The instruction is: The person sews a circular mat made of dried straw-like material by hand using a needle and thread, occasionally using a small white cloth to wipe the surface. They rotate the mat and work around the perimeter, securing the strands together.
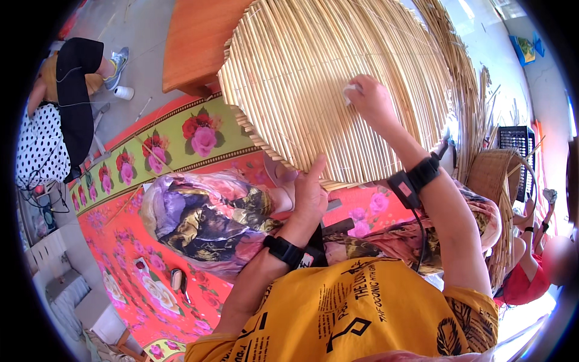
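Note:
A large round mat of straight pale reed stalks (pixel 301 78), stitched side by side, is tilted in front of me, its near edge over my lap. My left hand (pixel 310 192) grips that near edge, thumb on top and the other fingers mostly hidden beneath. Toward the mat's right half, my right hand (pixel 373 101) is closed around a small crumpled white wad (pixel 351 92), perhaps tissue or cloth, pressed to the stalks. Part of the wad is hidden by the fingers.
An orange-brown wooden table (pixel 193 48) stands behind the mat. Loose reeds (pixel 467 90) lean along the right, near a woven basket (pixel 491 175) and a dark crate (pixel 517 154). A floral red cloth (pixel 136 241) covers the floor. Other people sit at far left and right.

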The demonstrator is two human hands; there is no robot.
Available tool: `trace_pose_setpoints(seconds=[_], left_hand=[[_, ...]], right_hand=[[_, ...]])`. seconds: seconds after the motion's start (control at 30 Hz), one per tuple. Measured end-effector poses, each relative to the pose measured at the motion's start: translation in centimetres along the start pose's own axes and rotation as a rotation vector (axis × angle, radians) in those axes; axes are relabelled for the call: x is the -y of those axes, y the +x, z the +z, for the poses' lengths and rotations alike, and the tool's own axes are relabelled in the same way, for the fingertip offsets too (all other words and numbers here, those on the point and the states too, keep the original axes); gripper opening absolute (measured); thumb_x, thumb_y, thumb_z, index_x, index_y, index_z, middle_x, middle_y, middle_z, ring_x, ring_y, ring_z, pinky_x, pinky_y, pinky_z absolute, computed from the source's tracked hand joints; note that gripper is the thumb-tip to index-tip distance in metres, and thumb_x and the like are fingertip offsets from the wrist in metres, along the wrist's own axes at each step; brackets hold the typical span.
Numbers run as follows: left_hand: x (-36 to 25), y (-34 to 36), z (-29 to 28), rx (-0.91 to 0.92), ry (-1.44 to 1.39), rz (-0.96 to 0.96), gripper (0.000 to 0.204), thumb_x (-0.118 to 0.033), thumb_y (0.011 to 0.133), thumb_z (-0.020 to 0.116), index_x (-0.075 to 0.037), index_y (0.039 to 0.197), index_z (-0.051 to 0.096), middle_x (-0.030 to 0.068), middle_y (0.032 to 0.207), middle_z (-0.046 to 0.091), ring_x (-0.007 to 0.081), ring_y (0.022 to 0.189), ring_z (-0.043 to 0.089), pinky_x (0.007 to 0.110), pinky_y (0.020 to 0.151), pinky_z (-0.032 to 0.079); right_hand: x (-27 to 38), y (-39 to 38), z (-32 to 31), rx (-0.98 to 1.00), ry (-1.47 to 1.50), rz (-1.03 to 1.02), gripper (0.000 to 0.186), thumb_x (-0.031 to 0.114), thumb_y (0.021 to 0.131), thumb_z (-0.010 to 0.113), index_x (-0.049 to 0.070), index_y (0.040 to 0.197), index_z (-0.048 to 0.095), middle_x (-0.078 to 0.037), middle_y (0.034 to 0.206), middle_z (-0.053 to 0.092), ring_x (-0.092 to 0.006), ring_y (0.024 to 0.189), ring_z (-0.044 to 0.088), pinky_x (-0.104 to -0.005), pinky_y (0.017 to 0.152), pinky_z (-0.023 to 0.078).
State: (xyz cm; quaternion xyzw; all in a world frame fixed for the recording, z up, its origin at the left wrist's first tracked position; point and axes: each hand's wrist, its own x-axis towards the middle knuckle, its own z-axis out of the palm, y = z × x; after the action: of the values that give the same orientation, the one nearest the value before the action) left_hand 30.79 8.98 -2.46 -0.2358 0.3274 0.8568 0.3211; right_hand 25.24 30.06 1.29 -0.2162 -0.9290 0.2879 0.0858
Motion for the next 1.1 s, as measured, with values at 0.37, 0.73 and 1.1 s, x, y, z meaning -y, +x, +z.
trace_pose_setpoints(seconds=[0.37,0.73,1.1], left_hand=[[0.7,0.3,-0.6,0.007,-0.02,0.001,0.041,-0.008,0.088,0.069,0.002,0.125,0.053,0.0083,0.122,0.061,0.0172,0.106,0.06,0.032,0.094,0.049],[0.8,0.4,-0.6,0.012,-0.039,-0.014,0.043,-0.008,0.087,0.069,0.001,0.125,0.053,0.0076,0.121,0.06,0.0175,0.107,0.06,0.032,0.094,0.049],[1.0,0.0,-0.3,-0.003,0.001,0.051,0.042,-0.01,0.087,0.07,0.002,0.124,0.053,0.0075,0.119,0.06,0.0171,0.104,0.061,0.031,0.092,0.049]], right_hand=[[0.5,0.0,-0.1,0.054,-0.036,0.136,0.031,0.028,0.083,0.06,0.002,0.1,0.065,-0.019,0.097,0.068,-0.0362,0.091,0.065,-0.0455,0.081,0.05],[-0.1,0.1,0.3,0.019,-0.033,0.175,0.034,0.027,0.079,0.063,0.0,0.098,0.068,-0.02,0.082,0.069,-0.0323,0.077,0.068,-0.0417,0.072,0.053],[-0.1,0.2,-0.7,0.15,0.17,0.369,0.032,0.026,0.077,0.062,-0.003,0.092,0.069,-0.018,0.07,0.068,-0.0276,0.062,0.067,-0.0403,0.067,0.053]])
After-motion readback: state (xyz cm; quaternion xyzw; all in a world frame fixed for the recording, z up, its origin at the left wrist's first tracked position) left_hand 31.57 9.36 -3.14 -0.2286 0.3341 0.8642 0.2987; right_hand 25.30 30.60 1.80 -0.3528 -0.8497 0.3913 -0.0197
